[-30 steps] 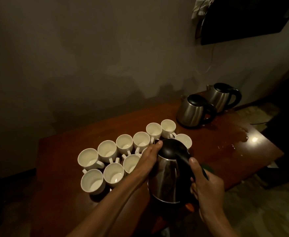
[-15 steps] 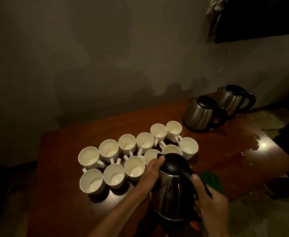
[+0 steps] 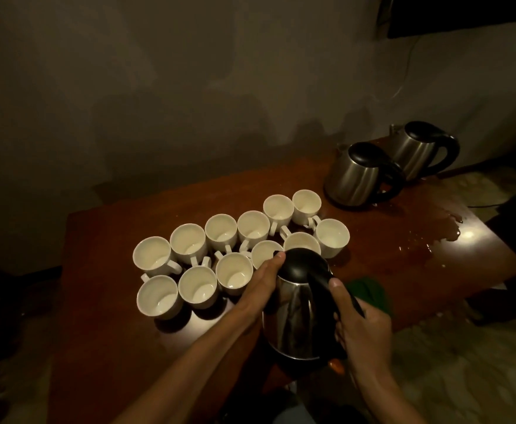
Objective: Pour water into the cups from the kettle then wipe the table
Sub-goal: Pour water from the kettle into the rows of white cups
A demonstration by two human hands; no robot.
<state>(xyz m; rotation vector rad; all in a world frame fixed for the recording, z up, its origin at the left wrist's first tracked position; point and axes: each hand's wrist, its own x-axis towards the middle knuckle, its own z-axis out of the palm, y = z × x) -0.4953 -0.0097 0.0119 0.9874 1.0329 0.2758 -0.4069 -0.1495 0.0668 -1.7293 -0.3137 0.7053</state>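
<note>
Dark wooden table (image 3: 104,301), wet toward the right edge, with a glinting puddle (image 3: 434,231) there. Across the middle, twelve white cups (image 3: 221,231) in two close rows, rims up, most touching a neighbour; too dim to tell how full. At the far right corner, two spare kettles (image 3: 360,175), upright, side by side, untouched. By the near edge, just right of the cups, the kettle (image 3: 293,319): steel, black lid, held about upright, its front over the nearest cups; no stream showing. Right hand (image 3: 363,328) wrapped round the black handle, thumb laid along the top. Left hand (image 3: 263,283) against the kettle's left shoulder, thumb on the lid's rim, other fingers hidden, so no telling whether curled round it. Green cloth (image 3: 370,293) on the table by the near edge, just beyond the right hand, partly hidden by it.

Pouring step in hand, by the look of it; wiping not begun. Next, probably: tip the spout over one cup at a time, slowly, lid pressed down, stream kept inside the rim, given the tight packing and the wet table. Then down with the kettle and over to the cloth.
</note>
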